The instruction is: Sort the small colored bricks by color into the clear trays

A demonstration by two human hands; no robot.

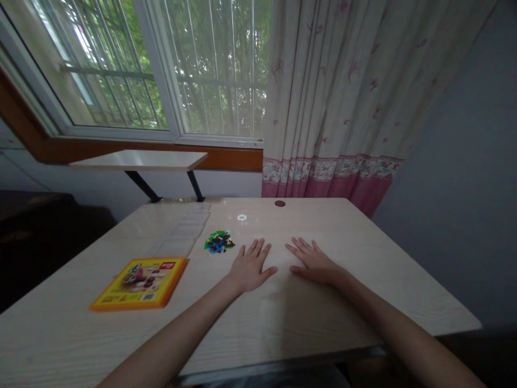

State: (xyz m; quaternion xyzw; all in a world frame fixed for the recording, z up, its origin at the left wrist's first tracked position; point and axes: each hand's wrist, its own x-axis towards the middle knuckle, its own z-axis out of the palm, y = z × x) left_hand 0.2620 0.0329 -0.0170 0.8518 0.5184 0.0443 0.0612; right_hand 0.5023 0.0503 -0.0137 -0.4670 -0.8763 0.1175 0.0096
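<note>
My left hand lies flat on the pale wooden table, palm down, fingers spread, holding nothing. My right hand rests the same way just to its right, fingers stretched out and apart. A small heap of coloured pieces, green, blue and dark, sits on the table just left of and beyond my left hand. Further left lies a flat yellow and orange box with a picture on its lid. A clear plastic sheet or bag lies behind the box.
A round cable hole sits near the table's far edge. Behind the table a small shelf on black brackets hangs under the window. A flowered curtain hangs at right beside a grey wall. Dark furniture stands at left.
</note>
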